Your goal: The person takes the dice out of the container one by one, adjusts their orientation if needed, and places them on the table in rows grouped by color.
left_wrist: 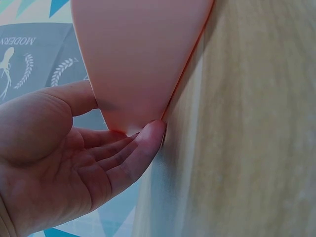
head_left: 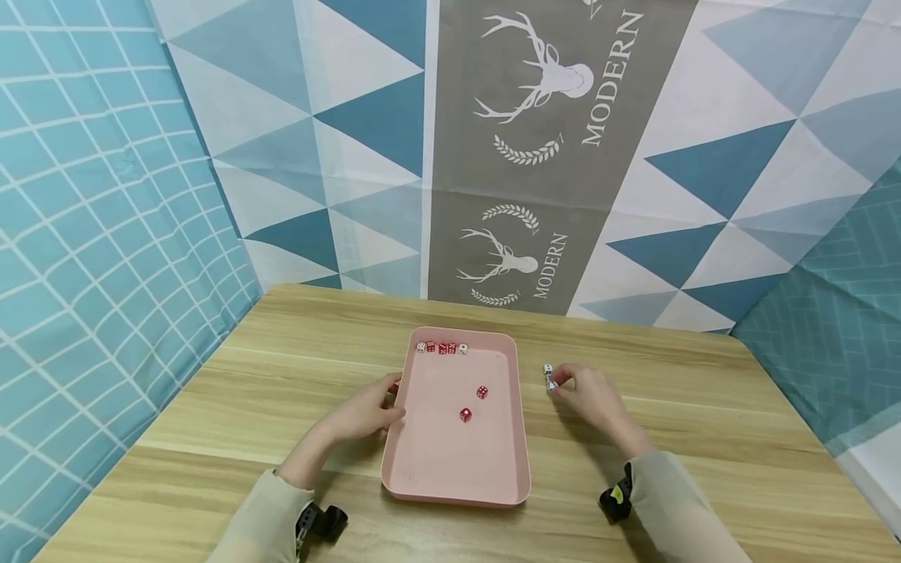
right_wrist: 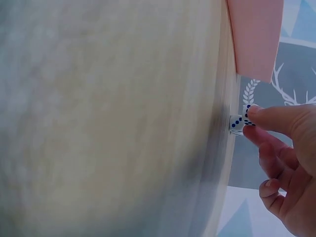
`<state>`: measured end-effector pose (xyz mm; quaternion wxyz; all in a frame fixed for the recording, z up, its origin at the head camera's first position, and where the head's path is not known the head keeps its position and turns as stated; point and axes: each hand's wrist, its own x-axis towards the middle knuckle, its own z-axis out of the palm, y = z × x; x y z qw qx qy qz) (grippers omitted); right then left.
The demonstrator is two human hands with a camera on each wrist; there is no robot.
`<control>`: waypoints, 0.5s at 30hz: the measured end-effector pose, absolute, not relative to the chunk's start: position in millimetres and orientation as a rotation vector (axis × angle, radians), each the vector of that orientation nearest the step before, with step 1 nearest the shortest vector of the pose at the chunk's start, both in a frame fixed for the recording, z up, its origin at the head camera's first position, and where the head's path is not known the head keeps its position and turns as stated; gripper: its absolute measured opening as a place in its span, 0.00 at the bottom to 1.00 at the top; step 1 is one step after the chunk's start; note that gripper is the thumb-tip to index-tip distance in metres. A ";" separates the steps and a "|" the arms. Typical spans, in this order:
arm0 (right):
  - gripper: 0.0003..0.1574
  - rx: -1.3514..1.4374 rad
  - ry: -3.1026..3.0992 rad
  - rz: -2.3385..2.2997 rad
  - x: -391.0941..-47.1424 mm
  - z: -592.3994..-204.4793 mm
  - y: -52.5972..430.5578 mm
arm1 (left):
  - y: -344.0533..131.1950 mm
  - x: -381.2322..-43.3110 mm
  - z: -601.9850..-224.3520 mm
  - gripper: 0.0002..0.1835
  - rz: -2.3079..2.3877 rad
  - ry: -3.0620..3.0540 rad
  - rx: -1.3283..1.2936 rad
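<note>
My left hand (head_left: 359, 408) holds the left wall of a pink tray (head_left: 457, 469), thumb over the rim and fingers against the outer side (left_wrist: 140, 54). To the right of the tray, my right hand (head_left: 590, 397) pinches a white die (right_wrist: 248, 114) with blue dots between thumb and finger. That die sits close over another white die (right_wrist: 236, 123) on the table. Inside the tray, two red dice lie loose, one die (head_left: 482, 392) toward the right and one die (head_left: 465, 415) nearer the middle. Several red and white dice (head_left: 443, 349) line the far end.
The tray stands on a wood-grain table (head_left: 281, 344). Behind it hangs a patterned cloth (head_left: 373, 156) with triangles and deer heads; a blue grid cloth (head_left: 91, 195) borders the left side. Black wrist straps (head_left: 615, 500) sit at both sleeves.
</note>
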<state>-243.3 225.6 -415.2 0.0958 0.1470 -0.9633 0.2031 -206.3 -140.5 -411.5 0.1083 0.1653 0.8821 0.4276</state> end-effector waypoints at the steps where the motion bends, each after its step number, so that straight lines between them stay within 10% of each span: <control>1: 0.07 0.434 -2.864 0.600 -243.0 -415.4 225.8 | -140.6 -206.2 -411.6 0.30 1.259 2.594 0.487; 15: 0.06 0.506 -2.892 0.514 -242.5 -418.3 227.0 | -141.1 -206.1 -411.5 0.29 1.250 2.595 0.487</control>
